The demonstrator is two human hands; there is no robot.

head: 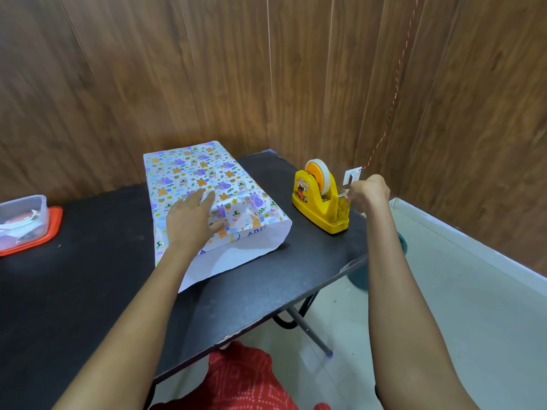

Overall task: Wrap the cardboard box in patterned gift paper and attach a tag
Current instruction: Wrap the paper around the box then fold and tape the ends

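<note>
Brown wood-panelled walls close a corner behind my black flat-topped counter, with pale floor to its right. The cardboard box in patterned gift paper lies mid-counter, and a yellow plastic tape dispenser stands just right of it. My left hand presses the paper with straight, flat fingers. My right hand has its fingers pinched on the tape end at the cutter. A small white tag hangs on red string beside them.

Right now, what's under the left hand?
The left hand presses flat on the patterned gift paper, where an overlapping flap ends. The paper covers whatever it wraps, so no cardboard box shows. The black table lies beneath.
</note>
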